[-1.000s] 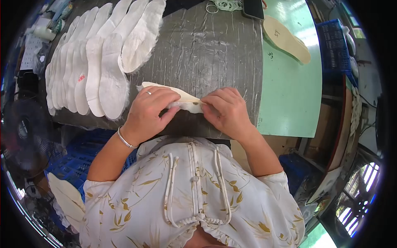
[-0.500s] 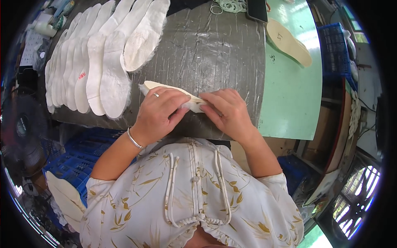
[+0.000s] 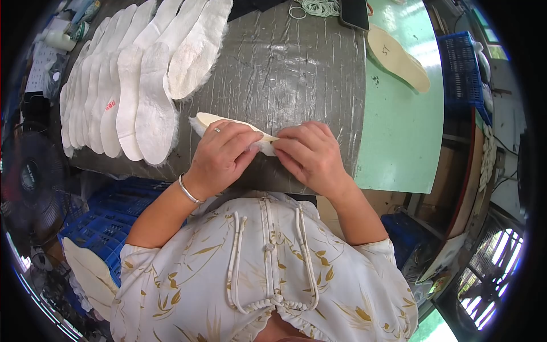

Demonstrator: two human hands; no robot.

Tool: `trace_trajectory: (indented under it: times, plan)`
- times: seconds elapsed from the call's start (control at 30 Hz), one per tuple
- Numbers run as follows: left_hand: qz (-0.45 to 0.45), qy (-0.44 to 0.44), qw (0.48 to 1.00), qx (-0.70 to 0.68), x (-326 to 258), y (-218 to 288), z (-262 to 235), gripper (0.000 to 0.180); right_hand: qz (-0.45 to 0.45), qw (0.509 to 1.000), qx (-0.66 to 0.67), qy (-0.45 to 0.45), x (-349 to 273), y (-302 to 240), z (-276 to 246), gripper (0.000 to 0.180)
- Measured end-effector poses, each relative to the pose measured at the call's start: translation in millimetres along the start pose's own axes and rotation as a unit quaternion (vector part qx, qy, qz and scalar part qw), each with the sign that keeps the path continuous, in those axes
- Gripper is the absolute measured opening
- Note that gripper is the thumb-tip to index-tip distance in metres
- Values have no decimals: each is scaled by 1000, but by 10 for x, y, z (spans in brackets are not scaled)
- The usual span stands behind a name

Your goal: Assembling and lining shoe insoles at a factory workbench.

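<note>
A cream insole with white fleece under it (image 3: 212,122) lies on the grey wrinkled work mat (image 3: 296,62), near its front edge. My left hand (image 3: 222,157), with a ring and a bracelet, presses down on the insole's middle. My right hand (image 3: 310,154) pinches the same insole's right end, fingers curled over the fleece edge. Most of the insole is hidden under both hands; only its left tip shows.
A fanned row of several white fleece insoles (image 3: 131,80) lies at the mat's left. A tan insole (image 3: 397,58) rests on the green table (image 3: 404,131) at right. Blue crates (image 3: 108,214) sit below left, another blue crate (image 3: 458,62) far right. A dark phone (image 3: 356,12) and rubber bands (image 3: 319,7) lie at the back.
Both hands have stayed on the insole, with the fingers shifting slightly along its edge. The insole sits in about the same place.
</note>
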State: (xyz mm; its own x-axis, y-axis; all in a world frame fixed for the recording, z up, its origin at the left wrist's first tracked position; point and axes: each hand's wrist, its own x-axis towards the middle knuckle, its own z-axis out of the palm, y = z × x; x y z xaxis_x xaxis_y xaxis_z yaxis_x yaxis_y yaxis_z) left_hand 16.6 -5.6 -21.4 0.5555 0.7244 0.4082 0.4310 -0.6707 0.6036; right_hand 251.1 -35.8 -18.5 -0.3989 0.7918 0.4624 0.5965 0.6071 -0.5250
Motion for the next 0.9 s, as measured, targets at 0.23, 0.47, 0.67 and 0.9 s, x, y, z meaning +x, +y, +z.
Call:
trace_trajectory:
  times: [0.23,0.47,0.67,0.9]
  plan:
    - [-3,3,1000,-2,15,-16,9,31,30,999,0,16,19,-16,81,18]
    - [1,13,1000,-6,5,-23,-4,31,123,990,62,27,85,-57,120,21]
    - [22,23,998,47,-100,24,93,33,172,982,79,2,104,-102,5,16]
    - [-30,155,987,35,-392,-203,-82,46,183,980,72,-13,124,-101,-86,14]
